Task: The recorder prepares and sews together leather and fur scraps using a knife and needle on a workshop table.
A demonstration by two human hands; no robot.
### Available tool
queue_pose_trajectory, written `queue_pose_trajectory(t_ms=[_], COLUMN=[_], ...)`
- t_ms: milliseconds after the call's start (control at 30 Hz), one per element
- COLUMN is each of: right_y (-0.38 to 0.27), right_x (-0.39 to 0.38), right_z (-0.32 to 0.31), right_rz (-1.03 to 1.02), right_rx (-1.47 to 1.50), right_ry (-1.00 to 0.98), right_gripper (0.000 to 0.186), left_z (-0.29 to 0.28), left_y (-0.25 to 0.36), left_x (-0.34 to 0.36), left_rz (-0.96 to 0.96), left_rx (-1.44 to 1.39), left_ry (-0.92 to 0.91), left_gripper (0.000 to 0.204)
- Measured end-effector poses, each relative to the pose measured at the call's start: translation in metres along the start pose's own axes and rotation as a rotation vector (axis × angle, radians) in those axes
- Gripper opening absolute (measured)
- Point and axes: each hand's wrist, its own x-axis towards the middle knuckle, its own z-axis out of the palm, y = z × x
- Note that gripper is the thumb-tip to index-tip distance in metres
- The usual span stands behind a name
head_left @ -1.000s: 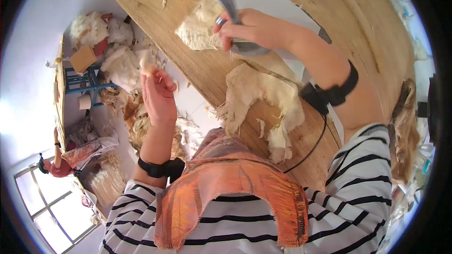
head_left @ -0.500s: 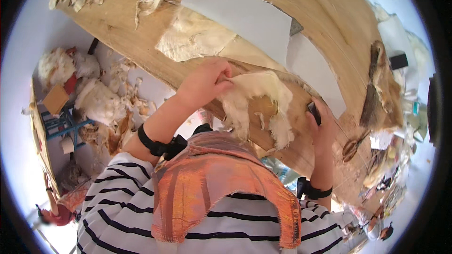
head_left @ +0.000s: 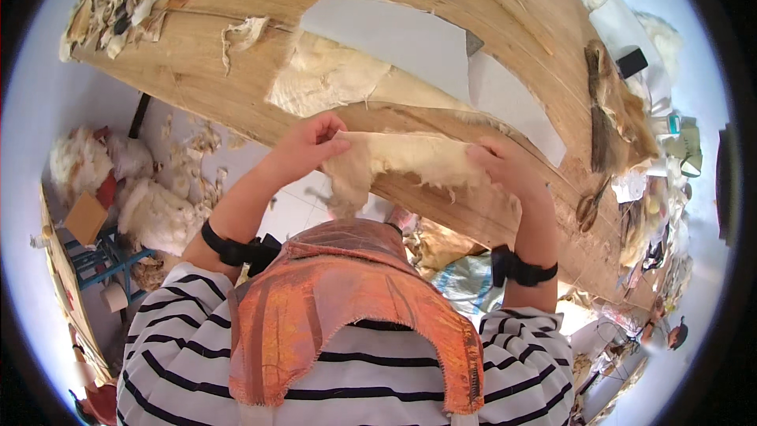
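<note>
A ragged strip of cream fur pelt is stretched between my two hands at the near edge of the wooden table. Its straight edge faces away from me, and the shaggy hair hangs towards me. My left hand pinches the left end between thumb and fingers. At the right end, my right hand is closed on the pelt. The dark object seen earlier in that hand is now out of sight. Just beyond lie a larger cream hide and white sheets.
Scissors and a brown fur piece lie on the table's right. Fur scraps pile up at the far left. White fur bundles and a blue stool stand left below. Other people show at both lower corners.
My right hand has moved left and taken the pelt's right end. The pelt, draped on the table before, is now pulled straight. My left hand has shifted slightly left.
</note>
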Motion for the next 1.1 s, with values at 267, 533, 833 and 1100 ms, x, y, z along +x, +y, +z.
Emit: queue_pose_trajectory(t_ms=[267, 533, 833, 1100], right_y=[-0.094, -0.085, -0.03, 0.008], right_x=[0.077, 0.12, 0.053, 0.06], right_z=[0.102, 0.126, 0.083, 0.074], right_rz=[-0.915, -0.799, -0.728, -0.539], right_rx=[-0.778, -0.717, -0.588, -0.629], right_ry=[0.976, 0.967, 0.906, 1.12], right_gripper=[0.037, 0.051, 0.025, 0.027], left_z=[0.008, -0.002, -0.019, -0.024], left_y=[-0.002, -0.013, -0.011, 0.003], left_x=[0.001, -0.014, -0.018, 0.006], left_rz=[0.208, 0.293, 0.392, 0.49], left_rx=[0.479, 0.415, 0.487, 0.767], left_ry=[0.266, 0.37, 0.443, 0.507], left_gripper=[0.02, 0.017, 0.008, 0.011])
